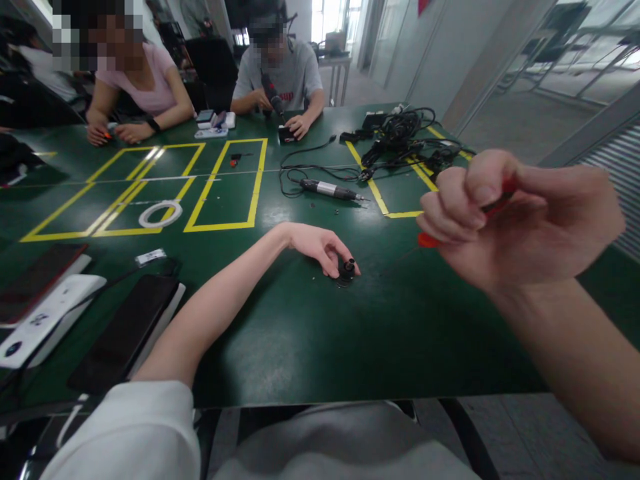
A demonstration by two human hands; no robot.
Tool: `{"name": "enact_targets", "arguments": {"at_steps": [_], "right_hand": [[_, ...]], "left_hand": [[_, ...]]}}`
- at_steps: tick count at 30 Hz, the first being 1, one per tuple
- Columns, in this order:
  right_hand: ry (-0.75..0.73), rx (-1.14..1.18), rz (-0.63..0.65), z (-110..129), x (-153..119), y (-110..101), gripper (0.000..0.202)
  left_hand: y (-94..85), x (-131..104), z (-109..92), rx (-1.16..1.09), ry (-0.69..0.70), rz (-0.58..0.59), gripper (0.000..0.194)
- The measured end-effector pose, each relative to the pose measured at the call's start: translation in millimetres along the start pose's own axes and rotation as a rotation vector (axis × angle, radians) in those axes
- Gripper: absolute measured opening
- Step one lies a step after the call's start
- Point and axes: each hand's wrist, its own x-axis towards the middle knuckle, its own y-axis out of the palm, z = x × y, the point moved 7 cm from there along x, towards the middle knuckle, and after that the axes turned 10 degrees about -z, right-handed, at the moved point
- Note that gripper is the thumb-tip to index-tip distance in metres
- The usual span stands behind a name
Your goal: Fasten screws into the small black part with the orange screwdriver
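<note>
My left hand (323,248) rests on the green table, its thumb and fingers closed around a small black round part (346,271) with a short upright tube. Raised at the right, close to the camera, my right hand (500,220) has its fingers wrapped round a red-handled tool (428,240). The tool's thin shaft points left and down toward the black part, without touching it. Most of the handle is hidden in the fist.
An electric screwdriver (327,189) lies beyond my left hand. Tangled black cables (400,133) are at the back right. A white ring (161,214), a black phone (127,327) and a white power bank (50,320) lie left. Two people sit across the table (310,347).
</note>
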Motion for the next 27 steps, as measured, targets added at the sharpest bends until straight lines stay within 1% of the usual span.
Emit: {"name": "enact_targets", "arguments": {"at_steps": [2,5,9,12,18,24,27], "right_hand": [[0.021,0.098,0.083,0.9,4.3,14.4,0.033],[0.017,0.152,0.179,-9.4,9.4,31.0,0.036],[0.008,0.166,0.188,-30.0,10.7,41.5,0.035],[0.026,0.159,0.171,-37.8,8.5,43.7,0.033],[0.001,0.158,0.215,-29.9,9.5,42.0,0.037],[0.048,0.162,0.208,-39.7,12.4,40.7,0.035],[0.064,0.194,0.244,-40.9,11.8,42.0,0.036]], "left_hand": [[-0.1,-0.3,3.5,-0.009,-0.010,0.005,0.054],[-0.8,0.3,6.5,-0.061,-0.020,-0.021,0.054],[-0.4,2.0,6.3,-0.105,-0.024,-0.044,0.051],[0.9,2.6,4.8,-0.093,-0.018,-0.032,0.047],[0.5,1.5,5.8,-0.115,-0.036,-0.039,0.051],[-2.3,2.6,10.7,-0.105,-0.029,-0.050,0.047],[-1.2,1.2,10.1,-0.083,-0.029,-0.033,0.047]]}}
